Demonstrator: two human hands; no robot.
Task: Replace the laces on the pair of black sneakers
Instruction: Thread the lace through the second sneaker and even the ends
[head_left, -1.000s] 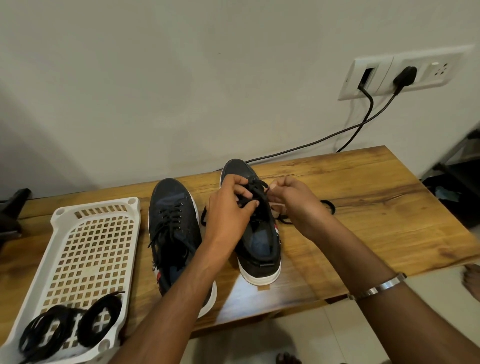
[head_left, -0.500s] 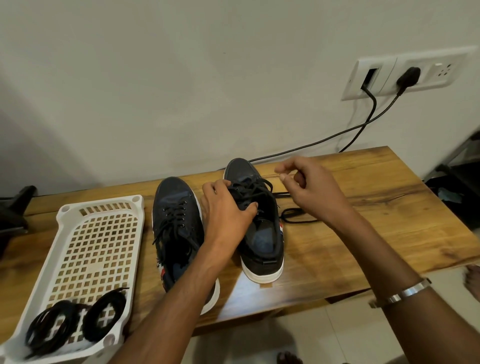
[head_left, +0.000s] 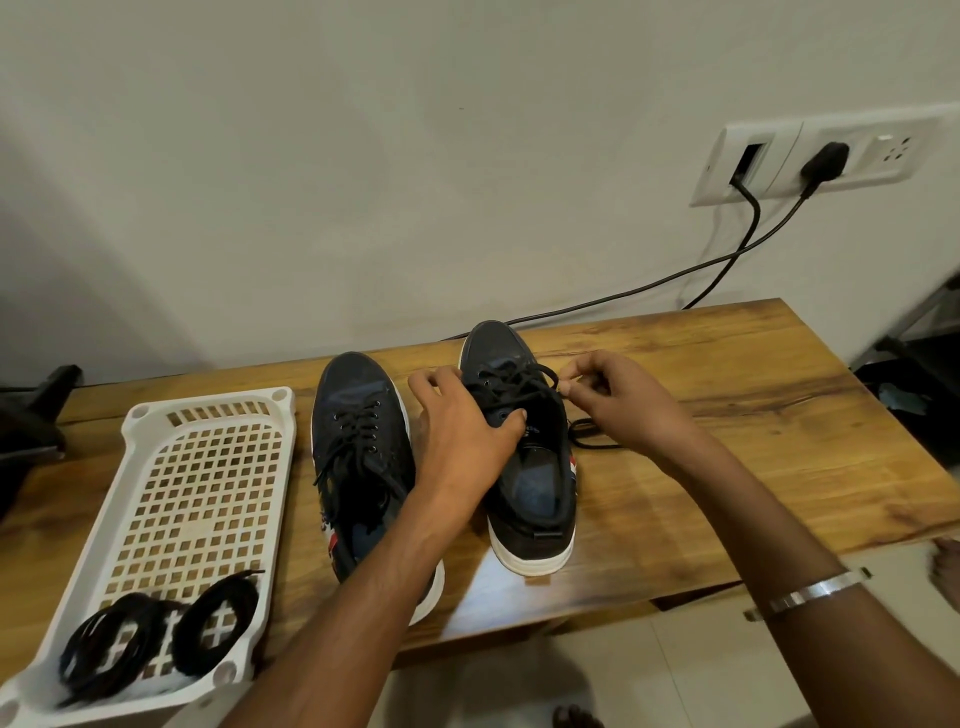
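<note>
Back at the eyelets now, the right hand has returned from its outward pull of half a second ago, when it was lifted to the right with the lace drawn out; the left hand has stayed clamped on the same shoe. The right fingers pinch the old lace at the right edge of the upper rows of the right sneaker. The left hand grips that shoe's left side, thumb hooked over the tongue, fingers curled round the outer wall, steadying it.

A slack loop of the same lace lies on the counter just right of the shoe. The left sneaker sits just beside it, to the left, fully laced and untouched. Both shoes point toe-first toward the far wall.

Further left, a white perforated tray rests on the counter, with coiled black laces at its near end, likely the replacements.

The step in hand appears to be unthreading the old lace from the right sneaker, so the task looks to be in its early part. The next move probably calls for another pull out through an eyelet while the left hand holds the shoe still.

A white socket plate with two black cables is on the far wall at right.
</note>
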